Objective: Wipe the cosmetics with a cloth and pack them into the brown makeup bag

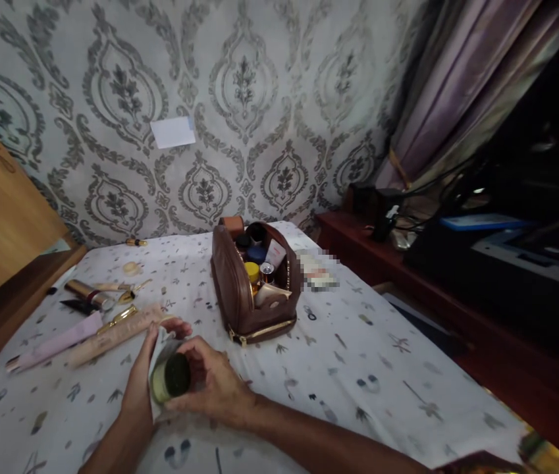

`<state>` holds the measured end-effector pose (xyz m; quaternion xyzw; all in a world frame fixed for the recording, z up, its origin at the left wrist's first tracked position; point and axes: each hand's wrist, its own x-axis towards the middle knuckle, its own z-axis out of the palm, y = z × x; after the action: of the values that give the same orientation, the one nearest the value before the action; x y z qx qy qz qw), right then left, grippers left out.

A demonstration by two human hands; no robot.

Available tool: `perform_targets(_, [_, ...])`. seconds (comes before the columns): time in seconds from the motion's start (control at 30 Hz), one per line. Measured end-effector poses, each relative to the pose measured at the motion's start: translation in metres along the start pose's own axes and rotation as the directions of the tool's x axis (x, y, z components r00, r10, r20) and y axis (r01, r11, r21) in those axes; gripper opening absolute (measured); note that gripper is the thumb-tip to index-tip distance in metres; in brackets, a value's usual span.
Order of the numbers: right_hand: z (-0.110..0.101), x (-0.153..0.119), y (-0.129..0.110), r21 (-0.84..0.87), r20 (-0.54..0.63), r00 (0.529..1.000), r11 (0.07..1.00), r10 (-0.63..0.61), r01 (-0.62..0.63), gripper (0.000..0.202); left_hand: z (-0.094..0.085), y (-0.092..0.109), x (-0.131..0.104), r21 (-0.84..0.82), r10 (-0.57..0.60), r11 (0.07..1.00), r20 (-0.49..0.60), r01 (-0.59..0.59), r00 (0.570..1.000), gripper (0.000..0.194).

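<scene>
A small round jar (164,382) with a dark green lid and a paler green body is held between my two hands, lying on its side. My right hand (214,385) curls round its lid end, thumb below and fingers above. A white cloth or tissue (159,352) sits between the jar and my left hand (139,375), which is wrapped around it from the left. Beyond my hands stands a brown leather bag (232,283), unzipped, with jars, a yellow-lidded container (251,270) and a white tube (275,253) inside.
On the left of the patterned cloth (328,362) lie a pink tube (62,341), a long beige tube (111,337), a gold-brown cylinder (84,291) and several small cosmetics. A wooden board (2,217) stands at the left. Banknotes (316,271) lie right of the bag, near a dark red ledge (353,247).
</scene>
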<state>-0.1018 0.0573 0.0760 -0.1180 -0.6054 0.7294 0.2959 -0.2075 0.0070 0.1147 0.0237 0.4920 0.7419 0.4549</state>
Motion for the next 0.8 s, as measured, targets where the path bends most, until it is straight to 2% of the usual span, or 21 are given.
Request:
perform_targets(0.13, [0.000,-0.002,0.004,-0.063,-0.071,0.997,0.998,-0.013,0.008,0.056,0.007,0.001,-0.001,-0.093,-0.066,0.994,-0.032,0.063,0.997,0.029])
perform_targets(0.23, [-0.002,-0.003,0.005,-0.233,-0.169,0.981,0.971,-0.090,0.049,0.051,0.009,-0.004,-0.001,-0.120,-0.059,0.991,0.016,0.060,0.998,0.030])
perform_targets(0.33, [-0.005,-0.002,0.006,-0.427,-0.149,0.972,0.898,-0.181,0.102,0.046,0.005,-0.011,0.000,-0.144,-0.070,0.986,0.065,0.079,0.995,0.029])
perform_targets(0.4, [-0.005,-0.003,0.006,-0.488,-0.126,0.972,0.865,-0.200,0.115,0.045,0.002,-0.014,-0.001,-0.134,-0.060,0.988,0.083,0.071,0.995,0.027])
perform_targets(0.53, [-0.004,-0.006,0.004,-0.487,-0.105,0.968,0.860,-0.229,0.150,0.046,0.002,-0.011,-0.005,-0.101,-0.019,0.995,0.042,0.023,0.999,0.026])
perform_targets(0.7, [-0.008,-0.007,0.002,-0.483,0.024,0.929,0.809,-0.370,0.335,0.051,0.008,-0.002,-0.006,-0.058,-0.075,0.996,-0.064,0.071,0.995,0.024])
perform_targets(0.8, [-0.008,-0.008,0.004,-0.479,-0.033,0.950,0.839,-0.312,0.259,0.053,0.004,-0.003,-0.005,0.048,0.007,0.999,-0.114,-0.002,0.993,0.028])
